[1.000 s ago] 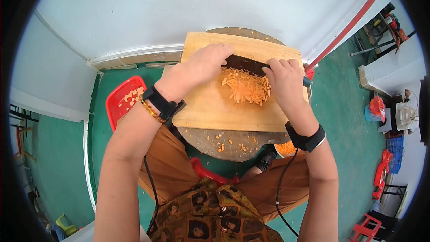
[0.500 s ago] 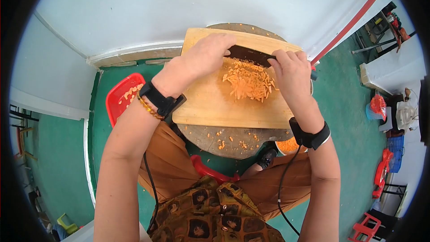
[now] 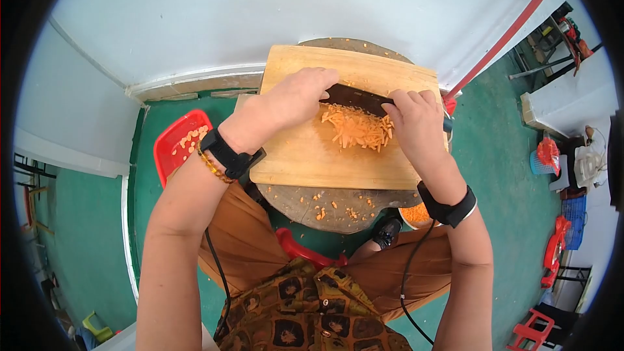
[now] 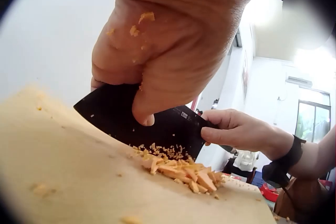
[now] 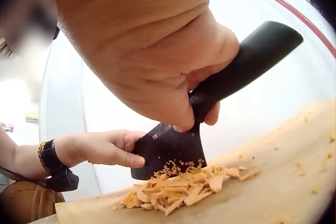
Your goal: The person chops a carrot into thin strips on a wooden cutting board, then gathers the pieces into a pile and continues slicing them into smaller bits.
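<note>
The black cleaver (image 3: pixel 356 98) lies over the wooden cutting board (image 3: pixel 318 172) beside chopped orange-coloured strips (image 3: pixel 359 131), its long axis running left to right, handle (image 5: pixel 268 50) pointing right. The left hand (image 3: pixel 296 99) pinches the blade (image 4: pixel 173 132); the right hand (image 3: pixel 417 122) grips the handle's neck.

From my head view, the right hand (image 3: pixel 416 120) hides most of the cleaver handle (image 5: pixel 252 58); past the cutting board's (image 3: pixel 292 166) near right corner, I get only part of the bowl (image 3: pixel 407 224).
</note>
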### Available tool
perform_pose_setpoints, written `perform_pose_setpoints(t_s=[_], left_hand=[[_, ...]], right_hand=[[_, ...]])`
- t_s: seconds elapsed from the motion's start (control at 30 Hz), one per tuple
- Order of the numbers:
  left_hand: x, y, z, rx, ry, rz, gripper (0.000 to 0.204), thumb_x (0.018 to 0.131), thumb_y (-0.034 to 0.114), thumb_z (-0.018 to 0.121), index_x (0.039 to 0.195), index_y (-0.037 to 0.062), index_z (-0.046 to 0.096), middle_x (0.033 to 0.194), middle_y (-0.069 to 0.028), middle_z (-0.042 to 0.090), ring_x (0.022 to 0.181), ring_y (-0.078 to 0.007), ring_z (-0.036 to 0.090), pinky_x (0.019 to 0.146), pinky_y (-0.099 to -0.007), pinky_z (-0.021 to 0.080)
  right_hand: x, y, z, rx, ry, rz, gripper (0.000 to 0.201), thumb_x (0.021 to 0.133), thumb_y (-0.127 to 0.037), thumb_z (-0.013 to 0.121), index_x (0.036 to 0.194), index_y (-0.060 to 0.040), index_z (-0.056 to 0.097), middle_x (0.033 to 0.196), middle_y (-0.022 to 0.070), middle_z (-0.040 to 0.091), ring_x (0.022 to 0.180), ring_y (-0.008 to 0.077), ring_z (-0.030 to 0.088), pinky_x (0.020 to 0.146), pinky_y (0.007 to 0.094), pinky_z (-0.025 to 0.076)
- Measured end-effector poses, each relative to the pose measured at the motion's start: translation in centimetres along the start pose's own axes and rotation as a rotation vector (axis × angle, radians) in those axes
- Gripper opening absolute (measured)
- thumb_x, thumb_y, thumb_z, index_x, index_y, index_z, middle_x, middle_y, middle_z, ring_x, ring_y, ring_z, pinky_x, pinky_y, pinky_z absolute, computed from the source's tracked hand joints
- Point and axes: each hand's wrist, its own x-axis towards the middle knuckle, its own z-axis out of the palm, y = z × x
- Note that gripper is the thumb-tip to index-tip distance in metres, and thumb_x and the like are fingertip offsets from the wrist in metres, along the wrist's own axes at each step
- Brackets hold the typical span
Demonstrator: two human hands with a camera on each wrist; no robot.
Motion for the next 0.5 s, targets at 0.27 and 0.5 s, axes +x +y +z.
perform_pose_setpoints(t_s=[0.27,0.5], left_hand=[[-0.3,0.2,0.2,-0.083,0.018,0.003,0.017,0.078,-0.01,0.054,0.092,-0.0016,0.052,0.093,-0.0223,0.061,0.092,-0.0432,0.058,0.077,-0.0487,0.048],[-0.5,1.0,-0.6,0.101,0.017,0.037,0.018,0.079,-0.01,0.054,0.093,-0.0008,0.05,0.093,-0.0222,0.06,0.091,-0.0436,0.057,0.077,-0.0472,0.048]], right_hand=[[-0.5,0.0,0.4,-0.004,-0.03,0.014,0.016,0.08,-0.02,0.073,0.08,-0.0115,0.059,0.074,0.0029,0.06,0.082,0.0267,0.055,0.071,0.0412,0.042],[-0.3,-0.9,-1.4,-0.034,0.011,0.001,0.017,0.08,-0.021,0.073,0.08,-0.0115,0.059,0.075,0.0024,0.06,0.082,0.0266,0.054,0.071,0.0408,0.04]])
